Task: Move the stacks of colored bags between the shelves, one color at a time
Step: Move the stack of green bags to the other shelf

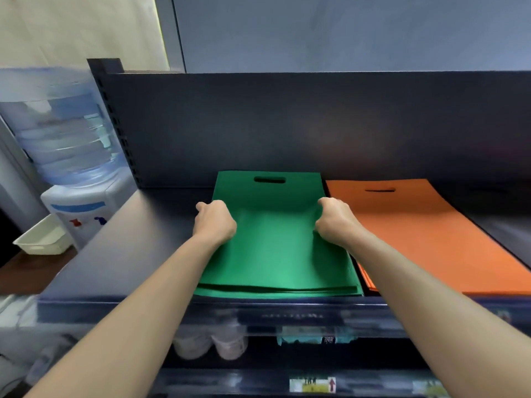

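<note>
On the top shelf point(161, 225), both hands grip the green stack point(275, 248); handle-slot end rearward.

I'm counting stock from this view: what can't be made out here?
All head view:
- Fingertips of the left hand and right hand: curled out of sight at the green stack edges.
- Bag count in that stack: layers too thin.
- Front right corner of the orange stack: cut by frame edge.
- Print on the shelf-edge labels: blurred.
- The bottles below: blurred, tops hidden by the shelf.

Both hands, left hand point(215, 222) and right hand point(336, 221), grip the green bag stack point(275, 254) on the shelf point(129, 248)
</note>
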{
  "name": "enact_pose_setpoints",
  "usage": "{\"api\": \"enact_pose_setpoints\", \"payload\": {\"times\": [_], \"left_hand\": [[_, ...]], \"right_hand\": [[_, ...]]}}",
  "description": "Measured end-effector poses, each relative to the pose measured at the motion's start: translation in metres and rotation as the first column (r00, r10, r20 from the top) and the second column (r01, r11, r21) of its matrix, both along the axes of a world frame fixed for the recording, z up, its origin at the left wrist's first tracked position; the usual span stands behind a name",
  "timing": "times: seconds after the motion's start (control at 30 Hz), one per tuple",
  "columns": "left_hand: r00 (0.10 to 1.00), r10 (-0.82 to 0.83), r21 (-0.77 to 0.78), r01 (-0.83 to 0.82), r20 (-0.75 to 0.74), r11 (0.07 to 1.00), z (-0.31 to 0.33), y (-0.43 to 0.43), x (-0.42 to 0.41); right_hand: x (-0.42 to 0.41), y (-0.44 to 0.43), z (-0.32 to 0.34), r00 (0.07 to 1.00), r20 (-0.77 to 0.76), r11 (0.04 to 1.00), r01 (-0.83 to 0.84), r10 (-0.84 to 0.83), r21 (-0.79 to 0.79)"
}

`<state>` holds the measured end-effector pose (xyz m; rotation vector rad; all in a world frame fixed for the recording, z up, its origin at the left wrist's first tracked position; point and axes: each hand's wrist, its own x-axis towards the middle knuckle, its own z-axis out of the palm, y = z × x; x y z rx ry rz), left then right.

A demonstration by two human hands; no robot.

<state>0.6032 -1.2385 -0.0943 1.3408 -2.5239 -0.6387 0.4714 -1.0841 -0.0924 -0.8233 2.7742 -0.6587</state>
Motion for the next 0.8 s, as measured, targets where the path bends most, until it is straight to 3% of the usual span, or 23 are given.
{"api": "enact_pose_setpoints", "payload": {"times": [0.13, 0.27, 0.37, 0.57, 0.8], "left_hand": [[0.998, -0.041, 0.007, 0.040, 0.043, 0.999, 0.004, 0.000, 0.000], [0.995, -0.064, -0.140, 0.073, 0.071, 0.987, 0.010, 0.009, -0.005], [0.967, -0.253, -0.239, 0.237, -0.037, 0.942, 0.022, 0.028, -0.018], [0.754, -0.608, -0.437, 0.473, -0.247, 0.765, 0.069, 0.102, -0.038], [0.486, -0.823, -0.601, 0.575, -0.294, 0.555, 0.113, 0.223, -0.083]], "right_hand": [[0.005, 0.000, -0.001, 0.996, -0.078, 0.999, 0.033, -0.030, 0.039], [0.011, 0.007, 0.009, 0.975, -0.223, 0.999, 0.022, -0.015, 0.028], [0.020, 0.020, 0.026, 0.942, -0.334, 1.000, -0.020, 0.011, -0.022], [0.027, 0.082, 0.073, 0.824, -0.567, 0.996, -0.052, 0.005, -0.068], [0.014, 0.212, 0.112, 0.709, -0.693, 0.991, 0.117, -0.132, -0.069]]}}
